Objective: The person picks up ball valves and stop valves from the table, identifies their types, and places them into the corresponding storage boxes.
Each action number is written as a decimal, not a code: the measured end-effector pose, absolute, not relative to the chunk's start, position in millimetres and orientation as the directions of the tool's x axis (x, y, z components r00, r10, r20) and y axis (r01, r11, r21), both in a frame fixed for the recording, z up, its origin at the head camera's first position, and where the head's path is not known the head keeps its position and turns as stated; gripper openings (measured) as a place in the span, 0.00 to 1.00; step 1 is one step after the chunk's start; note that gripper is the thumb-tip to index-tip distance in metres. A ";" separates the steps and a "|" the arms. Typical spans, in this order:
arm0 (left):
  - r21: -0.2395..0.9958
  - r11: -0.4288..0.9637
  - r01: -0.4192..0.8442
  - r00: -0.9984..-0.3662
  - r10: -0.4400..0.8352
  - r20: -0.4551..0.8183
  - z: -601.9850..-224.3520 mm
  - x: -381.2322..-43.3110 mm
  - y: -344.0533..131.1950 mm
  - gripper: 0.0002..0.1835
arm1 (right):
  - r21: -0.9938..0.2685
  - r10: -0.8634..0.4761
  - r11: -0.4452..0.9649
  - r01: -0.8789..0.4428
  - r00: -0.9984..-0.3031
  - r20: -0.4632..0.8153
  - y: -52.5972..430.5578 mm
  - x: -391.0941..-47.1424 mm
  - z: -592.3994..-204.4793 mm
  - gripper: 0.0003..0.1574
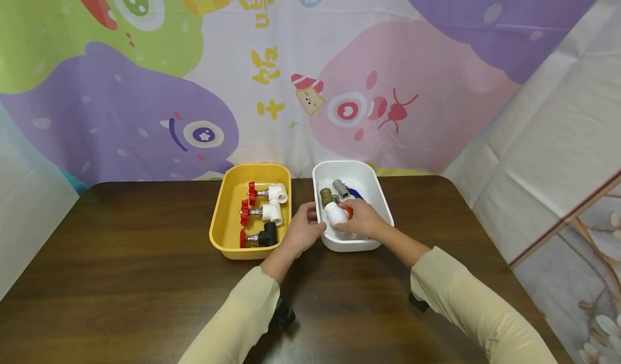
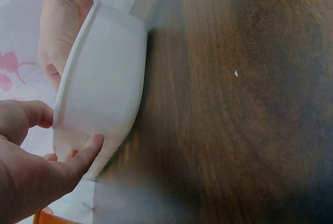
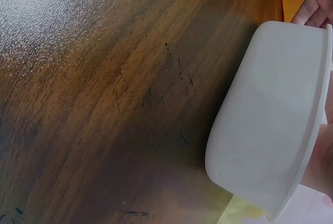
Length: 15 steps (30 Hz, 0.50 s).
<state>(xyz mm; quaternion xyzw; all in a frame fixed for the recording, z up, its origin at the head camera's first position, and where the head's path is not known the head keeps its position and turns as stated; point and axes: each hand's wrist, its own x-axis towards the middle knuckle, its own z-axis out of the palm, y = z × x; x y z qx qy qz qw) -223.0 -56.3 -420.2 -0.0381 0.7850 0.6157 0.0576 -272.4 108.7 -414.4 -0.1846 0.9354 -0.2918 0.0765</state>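
Note:
A white bin stands on the table with several fittings in it. At its left side my left hand holds the wall, thumb at the rim and fingers along the outside, as the left wrist view shows on the bin's outer wall. My right hand reaches inside and grips a rounded white plastic pipe fitting. Just behind that lie a brass-coloured fitting and a grey metal one. Blue and orange parts are half hidden by the right hand.
Left of the white bin stands a yellow bin. It holds two white valves and a black valve, all with red handwheels. Both bins stand near the back of the brown wooden table, before a printed cloth.

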 end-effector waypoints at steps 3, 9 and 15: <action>0.961 0.244 -0.129 -0.991 0.013 -0.136 -420.3 -223.8 -56.2 0.30 | -0.572 -0.404 0.755 -0.320 -0.914 -0.022 108.4 -272.5 -414.0 0.38; 0.964 0.232 -0.129 -0.991 0.011 -0.135 -420.6 -224.0 -56.1 0.30 | -0.557 -0.436 0.744 -0.369 -0.900 0.012 108.3 -273.1 -414.5 0.36; 0.966 0.223 -0.134 -0.990 0.016 -0.141 -422.5 -223.6 -56.1 0.31 | -0.480 -0.473 0.768 -0.423 -0.881 0.020 107.8 -272.1 -417.7 0.35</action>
